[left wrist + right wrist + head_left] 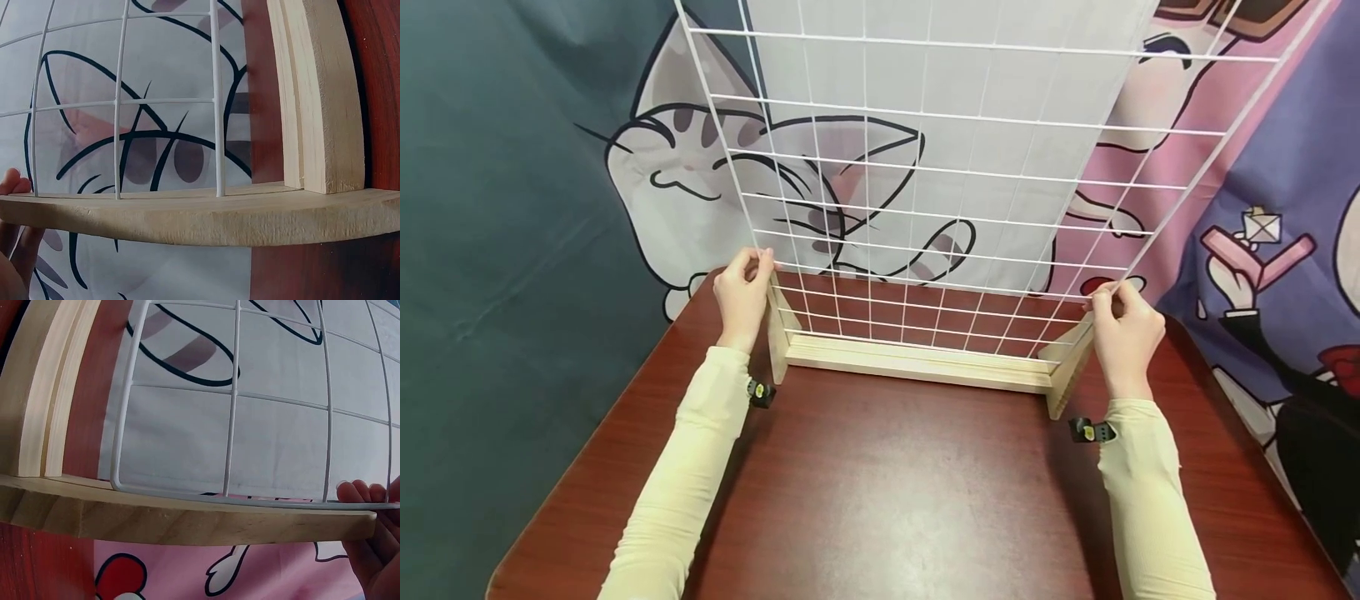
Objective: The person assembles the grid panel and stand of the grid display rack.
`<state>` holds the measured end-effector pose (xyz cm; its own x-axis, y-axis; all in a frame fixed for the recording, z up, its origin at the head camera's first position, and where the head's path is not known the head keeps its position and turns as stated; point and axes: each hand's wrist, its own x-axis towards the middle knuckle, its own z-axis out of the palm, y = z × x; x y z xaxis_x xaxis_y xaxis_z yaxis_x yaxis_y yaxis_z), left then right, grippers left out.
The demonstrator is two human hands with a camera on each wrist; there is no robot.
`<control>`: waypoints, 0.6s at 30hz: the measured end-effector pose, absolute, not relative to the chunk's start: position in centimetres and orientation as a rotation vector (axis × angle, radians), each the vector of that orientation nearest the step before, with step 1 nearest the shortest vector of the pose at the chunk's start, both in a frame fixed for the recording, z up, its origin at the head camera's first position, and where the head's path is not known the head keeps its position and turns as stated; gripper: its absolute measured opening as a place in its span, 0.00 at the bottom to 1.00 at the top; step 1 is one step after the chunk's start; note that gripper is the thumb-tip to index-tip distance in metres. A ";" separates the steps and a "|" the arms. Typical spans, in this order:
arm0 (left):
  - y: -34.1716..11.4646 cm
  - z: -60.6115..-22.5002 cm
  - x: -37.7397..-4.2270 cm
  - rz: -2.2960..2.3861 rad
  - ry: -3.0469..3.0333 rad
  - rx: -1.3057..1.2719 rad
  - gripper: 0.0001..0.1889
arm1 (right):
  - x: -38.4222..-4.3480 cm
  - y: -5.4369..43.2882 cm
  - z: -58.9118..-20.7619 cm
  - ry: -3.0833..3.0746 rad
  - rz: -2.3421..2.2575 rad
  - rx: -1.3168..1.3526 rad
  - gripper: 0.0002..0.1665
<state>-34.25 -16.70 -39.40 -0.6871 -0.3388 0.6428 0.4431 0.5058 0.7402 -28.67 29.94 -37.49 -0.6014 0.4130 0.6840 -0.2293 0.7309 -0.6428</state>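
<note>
A white wire grid panel stands upright between the two side boards of a pale wooden stand. My left hand pinches the panel's left edge at the top of the left side board. On the other side, my right hand grips the right edge beside the right side board. Both wrist views show the panel's bottom wire apart from the grooved crossbar. The rounded lower corner of the grid lies along the side board in the right wrist view.
The stand rests on a reddish-brown table, towards its far edge. Behind hangs a cloth backdrop printed with cartoon cats. Small dark wrist cameras are strapped at both cuffs.
</note>
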 end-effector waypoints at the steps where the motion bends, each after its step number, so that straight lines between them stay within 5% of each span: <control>1: -16.7 -39.4 -34.3 -1.259 -1.958 -0.086 0.17 | -28.7 29.9 -37.5 -2.030 0.894 -0.140 0.15; 18: -16.2 -40.6 -34.4 -1.397 -1.826 -0.092 0.14 | -28.6 29.8 -37.8 -2.077 0.771 -0.134 0.12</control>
<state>-34.36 -16.20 -40.61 -0.6643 -0.3998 0.6315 0.5052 0.3825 0.7736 -28.55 29.79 -37.80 -0.5982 0.3674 0.7122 -0.1862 0.8007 -0.5694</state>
